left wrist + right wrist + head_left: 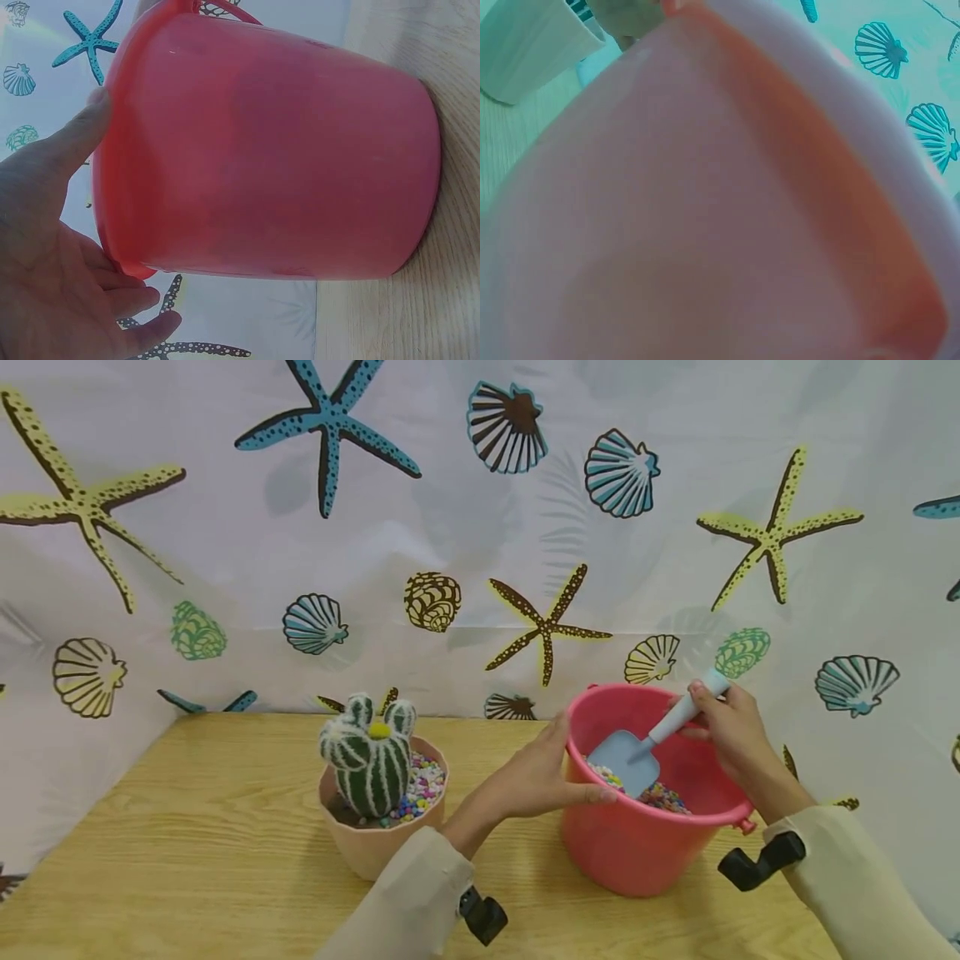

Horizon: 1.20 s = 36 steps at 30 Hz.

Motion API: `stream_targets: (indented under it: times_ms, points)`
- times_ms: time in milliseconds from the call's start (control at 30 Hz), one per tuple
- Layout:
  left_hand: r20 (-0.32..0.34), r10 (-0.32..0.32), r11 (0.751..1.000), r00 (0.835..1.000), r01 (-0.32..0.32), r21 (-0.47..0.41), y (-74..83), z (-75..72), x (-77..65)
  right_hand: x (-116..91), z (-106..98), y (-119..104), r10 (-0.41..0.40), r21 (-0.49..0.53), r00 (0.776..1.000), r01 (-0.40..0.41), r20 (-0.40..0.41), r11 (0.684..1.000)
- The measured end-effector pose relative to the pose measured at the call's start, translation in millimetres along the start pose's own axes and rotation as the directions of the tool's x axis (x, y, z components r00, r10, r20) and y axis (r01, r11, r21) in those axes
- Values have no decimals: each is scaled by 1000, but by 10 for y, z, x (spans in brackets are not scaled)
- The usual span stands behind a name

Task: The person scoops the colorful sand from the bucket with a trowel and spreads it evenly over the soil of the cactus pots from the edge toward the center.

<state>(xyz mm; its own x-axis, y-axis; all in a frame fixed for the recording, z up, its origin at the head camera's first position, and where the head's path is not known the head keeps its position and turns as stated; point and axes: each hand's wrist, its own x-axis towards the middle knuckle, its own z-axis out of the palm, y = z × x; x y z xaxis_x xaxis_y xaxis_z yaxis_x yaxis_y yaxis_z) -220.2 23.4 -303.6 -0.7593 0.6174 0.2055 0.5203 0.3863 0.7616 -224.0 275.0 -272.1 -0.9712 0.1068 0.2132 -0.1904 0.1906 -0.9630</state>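
A pink-red plastic bucket (637, 852) stands on the table with small multicoloured pebbles (667, 799) inside. My right hand (733, 725) grips the handle of a light blue toy shovel (628, 762), whose blade slants down into the bucket among the pebbles. At the bucket's left side, my left hand (531, 781) touches the rim. Its thumb stretches along the near edge, and the other fingers spread loosely along the outside, as the left wrist view shows. The bucket wall (645, 187) fills most of the right wrist view and hides the shovel there.
Left of the bucket stands a peach pot (375, 852) with a fuzzy green cactus (372, 783) and coloured pebbles (426, 781) on its right side. Behind the wooden table (195, 835) hangs a white cloth (450, 518) printed with starfish and shells.
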Motion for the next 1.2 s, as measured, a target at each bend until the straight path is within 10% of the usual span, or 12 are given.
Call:
stream_targets:
  times_ms: [367,667,1200]
  points:
    - [9,-122,988,993,120,100,10,22,-52,-30,16,-44,-74,-231,997,67,-24,971]
    - [-3,-125,986,992,125,109,3,22,-76,-65,20,-16,-195,-496,980,156,-28,854]
    - [-12,-125,988,992,126,87,3,44,-63,-102,76,-42,24,-7,999,-25,-40,1000]
